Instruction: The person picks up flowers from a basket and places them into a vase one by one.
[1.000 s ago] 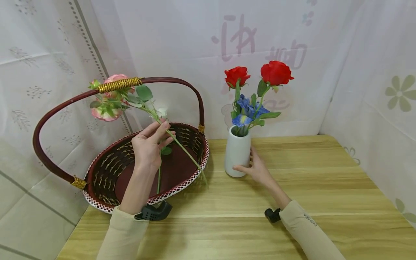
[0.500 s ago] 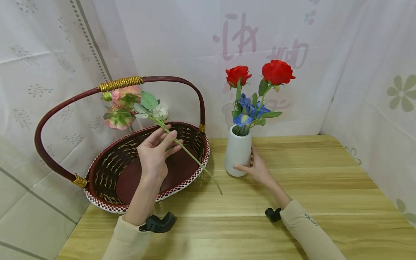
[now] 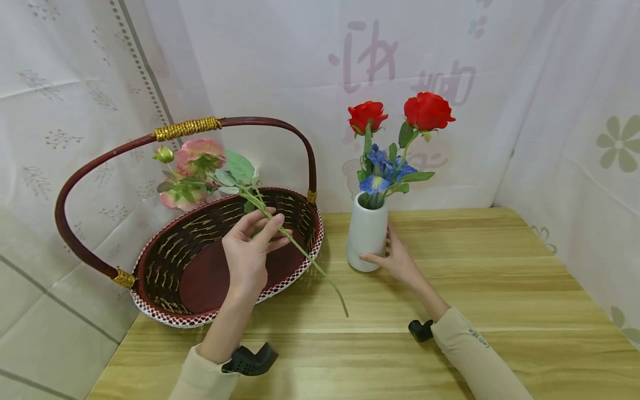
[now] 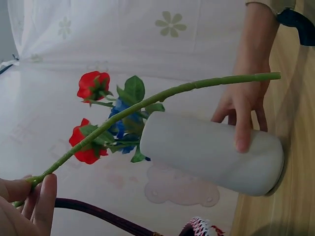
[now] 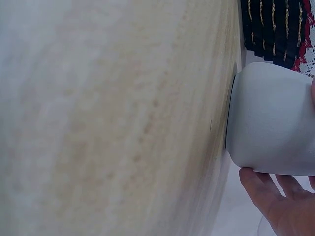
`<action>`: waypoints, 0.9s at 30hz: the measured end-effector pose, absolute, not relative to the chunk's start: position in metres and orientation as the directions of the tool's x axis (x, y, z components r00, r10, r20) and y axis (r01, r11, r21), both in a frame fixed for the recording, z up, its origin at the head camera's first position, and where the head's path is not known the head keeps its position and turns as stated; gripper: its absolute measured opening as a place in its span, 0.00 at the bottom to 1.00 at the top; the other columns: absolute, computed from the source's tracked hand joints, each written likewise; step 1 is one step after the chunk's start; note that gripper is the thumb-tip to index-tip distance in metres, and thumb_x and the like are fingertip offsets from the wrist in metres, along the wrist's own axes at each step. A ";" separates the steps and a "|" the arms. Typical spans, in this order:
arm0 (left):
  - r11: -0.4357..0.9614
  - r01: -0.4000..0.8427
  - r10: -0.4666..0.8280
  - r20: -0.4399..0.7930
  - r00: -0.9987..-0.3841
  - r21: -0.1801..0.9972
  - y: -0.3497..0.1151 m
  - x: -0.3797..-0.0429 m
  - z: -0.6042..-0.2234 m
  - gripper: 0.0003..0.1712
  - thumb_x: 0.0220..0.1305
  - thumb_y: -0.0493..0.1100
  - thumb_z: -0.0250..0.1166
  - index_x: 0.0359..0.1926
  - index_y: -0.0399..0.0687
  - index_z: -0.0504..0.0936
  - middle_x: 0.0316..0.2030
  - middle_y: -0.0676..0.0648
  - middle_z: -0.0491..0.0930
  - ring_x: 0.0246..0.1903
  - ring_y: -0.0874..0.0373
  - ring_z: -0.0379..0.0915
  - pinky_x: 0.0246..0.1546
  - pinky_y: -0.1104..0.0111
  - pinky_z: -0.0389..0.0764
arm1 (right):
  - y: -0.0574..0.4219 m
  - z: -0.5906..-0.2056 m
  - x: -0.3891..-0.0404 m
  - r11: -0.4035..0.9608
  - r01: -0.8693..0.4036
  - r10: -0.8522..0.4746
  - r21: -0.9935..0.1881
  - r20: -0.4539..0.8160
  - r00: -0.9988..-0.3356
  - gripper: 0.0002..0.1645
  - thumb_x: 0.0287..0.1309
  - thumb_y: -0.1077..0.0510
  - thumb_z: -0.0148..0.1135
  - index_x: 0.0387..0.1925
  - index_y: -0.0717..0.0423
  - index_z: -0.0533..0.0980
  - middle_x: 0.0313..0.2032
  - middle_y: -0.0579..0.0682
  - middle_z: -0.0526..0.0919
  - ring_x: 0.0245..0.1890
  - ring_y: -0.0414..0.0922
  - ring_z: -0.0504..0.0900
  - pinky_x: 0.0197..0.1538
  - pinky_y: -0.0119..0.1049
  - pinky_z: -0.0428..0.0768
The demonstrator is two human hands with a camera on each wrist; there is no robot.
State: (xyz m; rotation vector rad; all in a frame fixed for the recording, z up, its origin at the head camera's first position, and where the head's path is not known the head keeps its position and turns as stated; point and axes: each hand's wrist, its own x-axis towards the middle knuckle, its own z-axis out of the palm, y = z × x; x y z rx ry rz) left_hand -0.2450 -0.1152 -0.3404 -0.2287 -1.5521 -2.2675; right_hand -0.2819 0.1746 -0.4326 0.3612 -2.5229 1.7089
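My left hand (image 3: 250, 250) pinches the green stem of a pink artificial flower (image 3: 200, 158) between thumb and fingers, over the basket. Its blooms and bud point up to the left, while the bare stem end slants down to the right over the table. In the left wrist view the long stem (image 4: 167, 92) crosses in front of the white vase (image 4: 211, 147). Low on the vase's right side, my right hand (image 3: 398, 261) grips it, thumb at the front and the other fingers partly hidden behind. Two red roses (image 3: 429, 111) and a blue flower (image 3: 377, 172) stand in the vase.
A dark red wicker basket (image 3: 205, 283) with a tall arched handle (image 3: 311, 161) stands on the left of the wooden table (image 3: 480, 289). Behind my left hand, a white flower mostly hides in the basket. Patterned white cloth (image 3: 280, 66) hangs behind the table.
My left hand has moved right and down, nearer to me, carrying the pink flower; its stem end now reaches farther over the table. My right hand stays on the vase.
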 end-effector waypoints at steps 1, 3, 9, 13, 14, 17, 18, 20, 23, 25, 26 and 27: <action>-0.309 0.401 -0.212 0.349 -0.913 0.862 -0.114 -0.243 -0.341 0.15 0.61 0.33 0.73 0.47 0.30 0.83 0.36 0.43 0.84 0.26 0.49 0.86 0.30 0.59 0.89 | 0.175 -0.436 -0.284 0.351 -0.235 -0.151 -0.907 0.193 -0.970 0.60 0.58 0.62 0.74 0.79 0.62 0.44 0.70 0.73 0.60 0.66 0.71 0.66 0.64 0.65 0.72; -0.300 0.407 -0.198 0.361 -0.911 0.863 -0.111 -0.240 -0.343 0.14 0.62 0.32 0.72 0.47 0.31 0.82 0.37 0.42 0.84 0.27 0.48 0.87 0.30 0.59 0.89 | 0.178 -0.446 -0.291 0.348 -0.240 -0.146 -0.906 0.200 -0.969 0.61 0.57 0.61 0.75 0.79 0.60 0.43 0.70 0.72 0.60 0.66 0.71 0.65 0.64 0.66 0.71; -0.284 0.439 -0.153 0.412 -0.898 0.852 -0.102 -0.230 -0.348 0.16 0.63 0.30 0.70 0.47 0.23 0.78 0.40 0.40 0.83 0.28 0.49 0.86 0.31 0.58 0.89 | 0.184 -0.470 -0.306 0.352 -0.247 -0.132 -0.903 0.214 -0.968 0.63 0.56 0.57 0.77 0.80 0.53 0.44 0.70 0.68 0.62 0.67 0.69 0.67 0.64 0.65 0.72; -0.282 0.443 -0.138 0.421 -0.896 0.851 -0.096 -0.223 -0.351 0.14 0.62 0.28 0.71 0.44 0.23 0.76 0.42 0.39 0.83 0.29 0.52 0.86 0.31 0.57 0.89 | 0.185 -0.472 -0.307 0.360 -0.248 -0.130 -0.900 0.214 -0.968 0.63 0.55 0.54 0.78 0.80 0.51 0.45 0.70 0.65 0.64 0.66 0.66 0.69 0.63 0.63 0.74; -0.282 0.444 -0.138 0.422 -0.896 0.851 -0.095 -0.222 -0.351 0.13 0.61 0.28 0.71 0.43 0.24 0.76 0.42 0.39 0.83 0.29 0.53 0.86 0.30 0.57 0.89 | 0.185 -0.472 -0.307 0.361 -0.248 -0.130 -0.899 0.215 -0.968 0.63 0.55 0.53 0.78 0.80 0.51 0.46 0.69 0.65 0.64 0.65 0.66 0.69 0.63 0.63 0.75; -0.277 0.451 -0.137 0.429 -0.893 0.849 -0.092 -0.217 -0.353 0.12 0.60 0.27 0.71 0.41 0.28 0.76 0.42 0.40 0.83 0.30 0.55 0.85 0.30 0.57 0.89 | 0.185 -0.471 -0.307 0.363 -0.253 -0.130 -0.897 0.220 -0.967 0.63 0.55 0.53 0.78 0.80 0.51 0.46 0.69 0.65 0.64 0.65 0.66 0.70 0.62 0.62 0.75; -0.272 0.456 -0.133 0.436 -0.890 0.848 -0.091 -0.216 -0.354 0.12 0.60 0.27 0.71 0.41 0.28 0.76 0.42 0.41 0.83 0.30 0.55 0.85 0.30 0.57 0.89 | 0.185 -0.471 -0.307 0.362 -0.253 -0.130 -0.897 0.221 -0.967 0.63 0.55 0.52 0.78 0.80 0.51 0.46 0.69 0.65 0.65 0.65 0.66 0.70 0.62 0.62 0.75; -0.269 0.467 -0.125 0.450 -0.884 0.842 -0.090 -0.214 -0.355 0.12 0.60 0.26 0.70 0.41 0.27 0.75 0.41 0.41 0.83 0.30 0.56 0.85 0.29 0.57 0.89 | 0.185 -0.472 -0.307 0.363 -0.257 -0.132 -0.896 0.223 -0.966 0.63 0.55 0.53 0.78 0.80 0.51 0.46 0.69 0.65 0.65 0.65 0.66 0.70 0.62 0.63 0.75; -0.258 0.485 -0.117 0.471 -0.874 0.835 -0.088 -0.211 -0.356 0.12 0.61 0.26 0.70 0.41 0.25 0.75 0.41 0.41 0.84 0.30 0.56 0.85 0.29 0.57 0.89 | 0.185 -0.472 -0.307 0.360 -0.257 -0.130 -0.897 0.225 -0.966 0.62 0.55 0.54 0.78 0.79 0.51 0.46 0.69 0.65 0.65 0.65 0.66 0.69 0.62 0.63 0.75; -0.250 0.494 -0.112 0.482 -0.869 0.833 -0.086 -0.209 -0.355 0.12 0.61 0.26 0.70 0.40 0.25 0.74 0.40 0.40 0.84 0.30 0.56 0.85 0.29 0.57 0.89 | 0.185 -0.473 -0.307 0.361 -0.259 -0.132 -0.896 0.226 -0.965 0.62 0.56 0.54 0.77 0.79 0.52 0.46 0.70 0.65 0.64 0.66 0.67 0.69 0.62 0.63 0.74; -0.243 0.498 -0.111 0.486 -0.867 0.833 -0.085 -0.208 -0.355 0.13 0.61 0.26 0.70 0.40 0.25 0.74 0.40 0.41 0.84 0.30 0.56 0.85 0.29 0.56 0.89 | 0.185 -0.473 -0.307 0.361 -0.260 -0.132 -0.895 0.227 -0.965 0.62 0.56 0.55 0.77 0.80 0.52 0.46 0.70 0.65 0.64 0.66 0.67 0.69 0.62 0.64 0.74; -0.236 0.503 -0.110 0.491 -0.864 0.832 -0.085 -0.207 -0.355 0.13 0.61 0.26 0.70 0.40 0.25 0.74 0.39 0.41 0.84 0.30 0.56 0.85 0.29 0.56 0.89 | 0.184 -0.472 -0.307 0.362 -0.258 -0.131 -0.896 0.225 -0.965 0.62 0.56 0.55 0.77 0.80 0.52 0.45 0.70 0.66 0.63 0.66 0.67 0.68 0.63 0.64 0.74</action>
